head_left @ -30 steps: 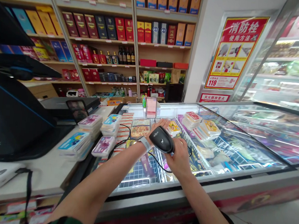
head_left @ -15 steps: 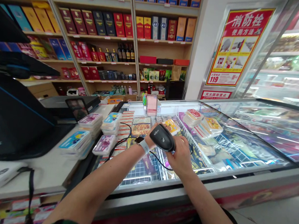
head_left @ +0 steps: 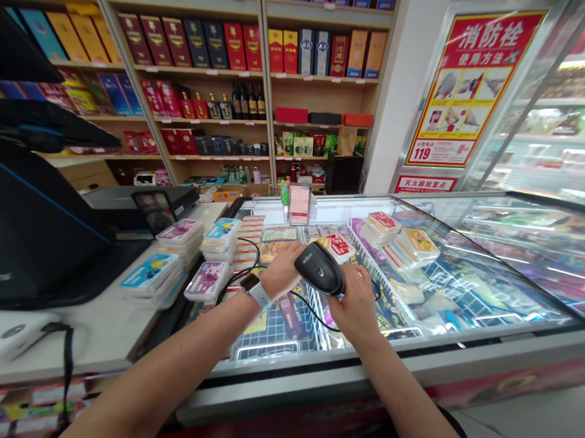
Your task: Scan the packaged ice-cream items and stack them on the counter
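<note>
My right hand (head_left: pixel 359 304) is closed around the grip of a black handheld barcode scanner (head_left: pixel 320 269), whose broad head points away to the left. Beside the scanner head is my left hand (head_left: pixel 283 272), with a watch on the wrist. Its fingers are mostly hidden behind the scanner, so their grip cannot be made out. Just beyond the scanner shows a flat pack with a red and white label (head_left: pixel 339 245). The scanner's black cable (head_left: pixel 310 314) loops over the freezer's glass top.
Stacked packs with blue labels (head_left: pixel 151 272) and purple labels (head_left: pixel 207 280) stand to the left. More stacked packs (head_left: pixel 411 247) sit to the right on the glass freezer (head_left: pixel 448 283). A dark checkout terminal (head_left: pixel 26 227) fills the left side. Shelves of boxes line the back wall.
My left hand has drawn back to the left. Beyond the scanner, a red-labelled pack shows where a yellow-labelled one was. My right hand and the scanner stay nearly in place.
</note>
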Demonstrator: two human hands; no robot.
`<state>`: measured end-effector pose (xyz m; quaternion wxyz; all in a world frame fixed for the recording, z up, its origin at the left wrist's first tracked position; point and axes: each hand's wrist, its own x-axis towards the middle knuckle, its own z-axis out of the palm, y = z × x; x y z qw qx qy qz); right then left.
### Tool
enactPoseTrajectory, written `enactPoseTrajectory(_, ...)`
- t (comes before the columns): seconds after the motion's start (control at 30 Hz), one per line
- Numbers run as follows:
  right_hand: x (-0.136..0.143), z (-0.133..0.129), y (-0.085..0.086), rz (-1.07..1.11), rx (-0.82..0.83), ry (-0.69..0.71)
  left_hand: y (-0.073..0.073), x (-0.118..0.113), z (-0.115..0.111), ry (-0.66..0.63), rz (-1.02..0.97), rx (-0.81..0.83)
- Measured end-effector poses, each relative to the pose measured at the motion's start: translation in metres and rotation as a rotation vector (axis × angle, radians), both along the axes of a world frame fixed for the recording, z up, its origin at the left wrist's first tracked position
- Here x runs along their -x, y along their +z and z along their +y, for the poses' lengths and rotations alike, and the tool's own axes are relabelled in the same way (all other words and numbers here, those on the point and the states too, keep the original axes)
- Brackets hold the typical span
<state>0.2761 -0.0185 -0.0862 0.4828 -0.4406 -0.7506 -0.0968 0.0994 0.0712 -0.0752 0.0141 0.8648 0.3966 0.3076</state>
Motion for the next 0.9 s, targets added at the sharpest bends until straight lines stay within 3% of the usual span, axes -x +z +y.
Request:
enactPoseTrajectory(0.17,-0.001,0.001,-0.001,0.002,-0.004,-0.006,0.006,0.032,-0.015,0.111,-0.178,0.104)
enactPoseTrajectory(0.37,-0.001,0.001,0.000,0.009,-0.003,0.000,-0.006,0.057,-0.016,0.264,-0.589,0.320)
enactPoseTrajectory(0.6,0.000,0.001,-0.001,-0.004,0.012,-0.015,-0.009,0.049,-0.020,0.239,-0.972,0.580)
enactPoseTrajectory(0.9,0.001,0.001,-0.001,-0.016,0.045,0.003,-0.006,0.046,-0.024,0.215,-1.126,0.661)
